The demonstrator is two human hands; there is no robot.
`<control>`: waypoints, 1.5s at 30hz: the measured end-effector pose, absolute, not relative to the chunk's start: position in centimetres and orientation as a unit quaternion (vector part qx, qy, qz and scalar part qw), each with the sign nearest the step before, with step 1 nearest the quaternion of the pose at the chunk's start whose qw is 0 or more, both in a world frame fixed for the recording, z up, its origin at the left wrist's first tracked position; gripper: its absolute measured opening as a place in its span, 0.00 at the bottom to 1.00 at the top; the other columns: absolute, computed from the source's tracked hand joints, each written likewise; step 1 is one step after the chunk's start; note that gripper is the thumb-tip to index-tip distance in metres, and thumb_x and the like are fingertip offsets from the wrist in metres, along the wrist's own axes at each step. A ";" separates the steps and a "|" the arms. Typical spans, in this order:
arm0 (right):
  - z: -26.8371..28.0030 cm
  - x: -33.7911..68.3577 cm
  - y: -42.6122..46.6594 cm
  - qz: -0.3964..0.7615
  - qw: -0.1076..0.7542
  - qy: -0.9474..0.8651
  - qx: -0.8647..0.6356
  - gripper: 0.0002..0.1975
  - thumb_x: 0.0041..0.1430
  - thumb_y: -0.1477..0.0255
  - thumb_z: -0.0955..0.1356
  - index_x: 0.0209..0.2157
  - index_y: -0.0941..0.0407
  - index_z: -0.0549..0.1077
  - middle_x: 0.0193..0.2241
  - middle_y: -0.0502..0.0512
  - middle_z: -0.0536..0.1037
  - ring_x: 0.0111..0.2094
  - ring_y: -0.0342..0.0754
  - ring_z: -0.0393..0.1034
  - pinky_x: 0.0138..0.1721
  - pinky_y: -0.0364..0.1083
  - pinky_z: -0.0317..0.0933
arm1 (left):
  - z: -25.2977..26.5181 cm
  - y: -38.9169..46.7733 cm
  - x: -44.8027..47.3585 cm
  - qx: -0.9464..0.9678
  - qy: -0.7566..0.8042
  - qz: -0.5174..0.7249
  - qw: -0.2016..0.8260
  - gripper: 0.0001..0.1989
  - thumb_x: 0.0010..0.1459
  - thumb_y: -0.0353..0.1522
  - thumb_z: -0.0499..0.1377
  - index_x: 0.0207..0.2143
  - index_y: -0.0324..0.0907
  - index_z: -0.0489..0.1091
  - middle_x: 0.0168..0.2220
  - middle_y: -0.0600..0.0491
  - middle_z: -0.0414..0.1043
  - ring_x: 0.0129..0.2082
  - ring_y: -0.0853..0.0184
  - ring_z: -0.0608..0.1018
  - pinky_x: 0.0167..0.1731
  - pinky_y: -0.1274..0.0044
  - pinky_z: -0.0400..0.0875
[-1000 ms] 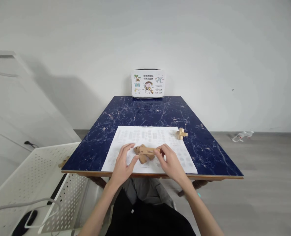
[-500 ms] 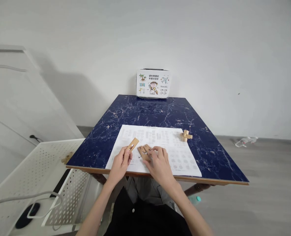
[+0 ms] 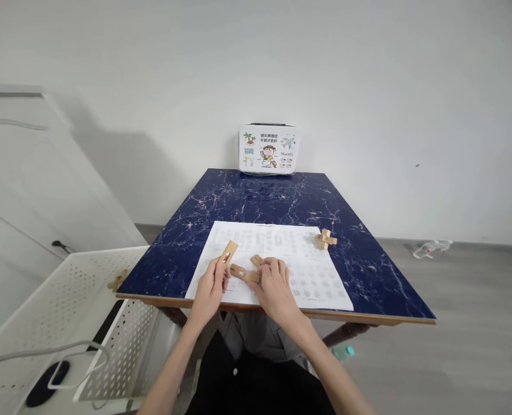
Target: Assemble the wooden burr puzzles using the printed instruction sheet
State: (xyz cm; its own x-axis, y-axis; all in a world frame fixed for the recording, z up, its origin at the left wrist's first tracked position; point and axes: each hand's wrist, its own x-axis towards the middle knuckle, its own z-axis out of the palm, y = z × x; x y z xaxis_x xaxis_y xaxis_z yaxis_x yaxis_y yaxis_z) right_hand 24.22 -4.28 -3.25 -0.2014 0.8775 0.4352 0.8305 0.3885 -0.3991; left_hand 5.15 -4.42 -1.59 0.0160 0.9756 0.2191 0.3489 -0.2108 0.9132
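Woodwork, probably pick-up stage

Working at a blue marbled table [image 3: 256, 199], over a printed sheet [image 3: 310, 268]. Pinching a slotted wooden piece [image 3: 230, 249] in the left hand [image 3: 210, 288], a notched wooden piece [image 3: 251, 276] by its end in the right hand [image 3: 275, 288]. Can't tell if touching the third piece [image 3: 256, 260] too. Next, probably calls for steady pinches and careful turning.

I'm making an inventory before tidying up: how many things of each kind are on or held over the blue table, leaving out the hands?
Loose wooden pieces: 3 visible, one partly hidden by the right hand
Cross-shaped wooden assembly: 1
Printed paper sheet: 1
White box with cartoon pictures: 1
Total: 6
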 end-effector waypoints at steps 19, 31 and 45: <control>0.4 25.7 -6.4 0.355 0.401 -0.683 -0.497 0.12 0.74 0.64 0.63 0.34 0.52 0.67 0.26 0.49 0.80 0.27 0.50 0.75 0.30 0.44 0.60 | -1.5 -4.9 5.7 0.646 0.536 0.458 0.292 0.17 0.75 0.43 0.44 0.47 0.42 0.66 0.31 0.56 0.66 0.25 0.69 0.69 0.29 0.76 0.67; 0.3 25.7 -6.9 0.385 0.427 -0.656 -0.489 0.15 0.73 0.60 0.62 0.33 0.51 0.67 0.24 0.49 0.78 0.23 0.47 0.70 0.28 0.44 0.58 | -1.2 -5.3 6.3 0.703 0.561 0.395 0.186 0.19 0.75 0.40 0.42 0.56 0.42 0.65 0.37 0.51 0.73 0.32 0.64 0.76 0.37 0.72 0.70; 0.8 26.6 -6.9 0.429 0.438 -0.628 -0.480 0.18 0.72 0.56 0.62 0.31 0.52 0.67 0.22 0.49 0.76 0.23 0.47 0.69 0.27 0.44 0.58 | -0.8 -5.2 5.8 0.746 0.542 0.357 0.150 0.20 0.76 0.38 0.44 0.64 0.44 0.62 0.42 0.50 0.77 0.40 0.62 0.81 0.44 0.71 0.74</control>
State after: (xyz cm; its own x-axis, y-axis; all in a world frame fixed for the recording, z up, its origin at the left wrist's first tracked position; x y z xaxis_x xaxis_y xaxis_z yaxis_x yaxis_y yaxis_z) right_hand 26.60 -6.85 0.84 -0.1552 0.9780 0.1392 0.2266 0.1724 -0.9586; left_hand 5.85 -5.25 -0.77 0.1577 0.9151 0.3711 0.7013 -0.3684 0.6103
